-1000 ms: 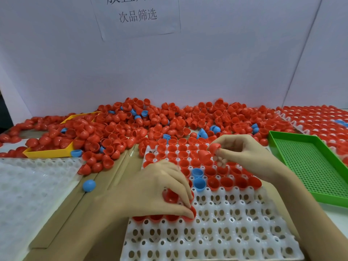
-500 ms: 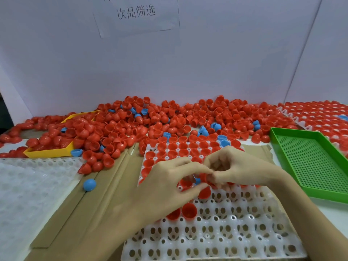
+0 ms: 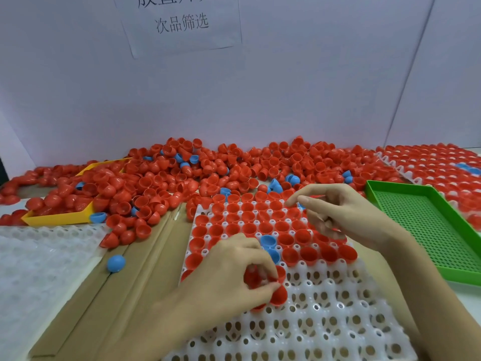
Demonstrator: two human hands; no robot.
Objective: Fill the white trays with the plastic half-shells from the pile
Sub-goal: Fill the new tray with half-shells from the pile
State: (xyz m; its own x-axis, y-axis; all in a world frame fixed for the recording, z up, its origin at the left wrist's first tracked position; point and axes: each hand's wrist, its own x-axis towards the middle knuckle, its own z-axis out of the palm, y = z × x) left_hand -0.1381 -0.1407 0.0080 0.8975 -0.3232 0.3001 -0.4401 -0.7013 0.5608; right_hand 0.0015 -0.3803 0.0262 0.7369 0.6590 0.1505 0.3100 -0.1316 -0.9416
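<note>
While both hands hover above it, white tray (image 3: 325, 327) lies half-filled.

A green perforated plastic tray (image 3: 426, 227) lies at the right. Far to its left, a yellow plastic tray (image 3: 58, 218) rests near flattened brown cardboard (image 3: 125, 285). Up behind it, a white paper sign with printed characters (image 3: 182, 24) hangs on the pale wall (image 3: 312, 87).

I see a plain pale wall (image 3: 286, 100) behind the bench, with a paper sign (image 3: 179, 24) of printed Chinese characters stuck on it. A corner seam (image 3: 406, 82) runs down on the right.
</note>
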